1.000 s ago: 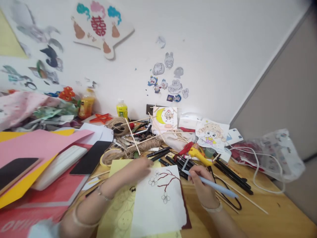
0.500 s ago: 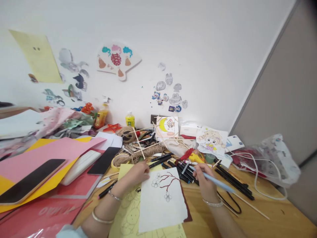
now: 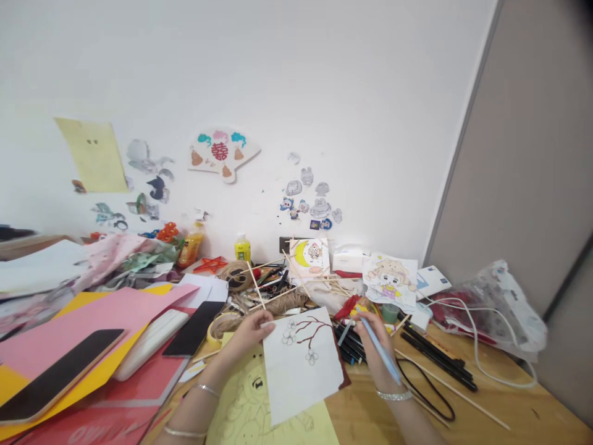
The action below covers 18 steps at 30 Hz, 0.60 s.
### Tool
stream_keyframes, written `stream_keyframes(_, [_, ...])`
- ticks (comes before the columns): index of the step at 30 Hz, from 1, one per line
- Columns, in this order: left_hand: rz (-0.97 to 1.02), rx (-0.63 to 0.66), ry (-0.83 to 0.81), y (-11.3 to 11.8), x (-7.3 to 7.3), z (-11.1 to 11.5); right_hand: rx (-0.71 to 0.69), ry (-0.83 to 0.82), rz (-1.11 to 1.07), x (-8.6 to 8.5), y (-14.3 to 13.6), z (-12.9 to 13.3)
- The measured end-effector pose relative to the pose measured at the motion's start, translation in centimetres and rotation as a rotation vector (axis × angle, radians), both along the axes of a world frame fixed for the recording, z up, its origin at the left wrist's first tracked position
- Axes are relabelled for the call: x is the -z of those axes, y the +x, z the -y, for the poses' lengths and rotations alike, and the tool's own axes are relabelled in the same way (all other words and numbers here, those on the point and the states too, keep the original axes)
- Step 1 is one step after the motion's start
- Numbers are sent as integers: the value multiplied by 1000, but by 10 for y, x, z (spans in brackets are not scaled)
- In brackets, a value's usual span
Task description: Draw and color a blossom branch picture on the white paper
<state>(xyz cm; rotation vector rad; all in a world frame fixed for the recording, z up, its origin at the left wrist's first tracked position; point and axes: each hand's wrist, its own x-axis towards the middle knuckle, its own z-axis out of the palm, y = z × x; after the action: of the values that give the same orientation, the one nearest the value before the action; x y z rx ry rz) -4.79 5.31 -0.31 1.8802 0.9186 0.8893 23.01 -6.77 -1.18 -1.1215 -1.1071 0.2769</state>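
My left hand pinches the upper left corner of a white sheet, which bears dark red branches and outlined flowers. The sheet lies tilted over a yellow sheet with pencil and black line drawings. Along the white sheet's right edge shows a strip of dark red. To the right of the paper, my right hand is closed round a light blue pen, its rear end pointing toward me. Several black markers lie between the sheet and my right hand.
Phones, pink paper and a white case cover the left side. Twine, sticks and drawings crowd the back. On the right are black markers, a black cord, a white cable and a plastic bag.
The white sheet's top has lifted and the sheet has turned slightly, held by my left hand. My right hand still holds the pen. The head view has shifted upward.
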Motion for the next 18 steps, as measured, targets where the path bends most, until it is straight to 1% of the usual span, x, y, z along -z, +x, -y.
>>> stream_keyframes(3, [75, 30, -45, -2, -3, -3, -149, -118, -30, 2, -5, 1])
stream_keyframes(6, [132, -5, -122, -1, -4, -1, -266, -183, -10, 1, -13, 4])
stream_keyframes(9, [189, -46, -230, 0, -1, 2, -402, -228, -43, 1, -19, 5])
stream_keyframes(11, [240, -29, -327, 0, 2, 3, -473, -251, -56, 3, -19, 5])
stream_keyframes(14, [297, 65, -458, -3, 0, 7, -515, -288, -22, 7, -12, 4])
stream_keyframes(16, [301, 178, -512, -6, -5, 13, -559, -322, 19, 7, -5, 4])
stream_keyframes(18, [282, 328, -553, -6, -12, 21, -645, -363, 65, 6, 0, 5])
